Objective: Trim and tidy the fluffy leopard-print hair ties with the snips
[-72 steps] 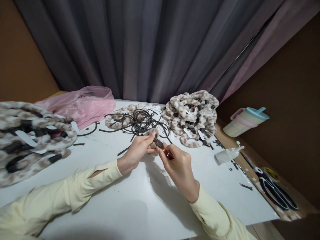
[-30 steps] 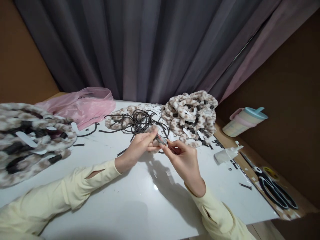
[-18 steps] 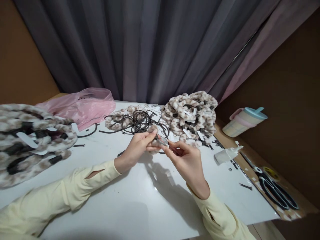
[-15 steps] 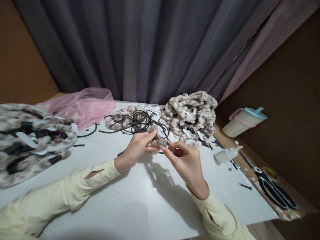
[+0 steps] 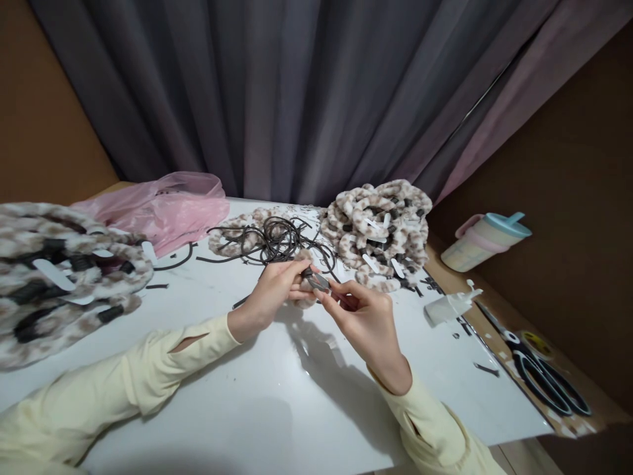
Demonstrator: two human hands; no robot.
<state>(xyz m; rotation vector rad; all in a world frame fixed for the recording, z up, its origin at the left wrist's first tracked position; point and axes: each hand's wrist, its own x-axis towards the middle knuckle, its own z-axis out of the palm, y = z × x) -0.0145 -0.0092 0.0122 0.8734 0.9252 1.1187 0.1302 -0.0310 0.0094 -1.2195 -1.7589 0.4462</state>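
Nearest the camera, can see pale yellow sleeves [image 5: 148,369] over the white counter [image 5: 237,409]. Just beyond, above mid-counter, got a fluffy piece [image 5: 305,255] held up in the left hand [image 5: 270,290], fingers closed on it, thumb on top. Also got a dark strip [image 5: 319,282] right at the fluffy piece, pinched at its near end between thumb and forefinger of the right hand [image 5: 366,316]. Can't tell whether fixed to the fluff or only laid against it: too small, partly covered.

Step in hand, judging by the pose: working the strip at one spot, left for holding, right for fine handling. Next move calls for a steady left grip, light control through the right fingers, no twist in the strip.

Out right, note scissors [image 5: 517,348] on the brown edge [image 5: 459,280], then a squeeze bottle [image 5: 445,309], then a lidded cup [image 5: 477,245]. Behind the hands, see tangled dark cord [image 5: 279,241]. Either side of that, see fluffy rings piled up: left heap [image 5: 89,284], right heap [image 5: 359,211]. Behind the left one, spot a pink bag [image 5: 182,204]. Farthest back, just curtain [image 5: 277,99].
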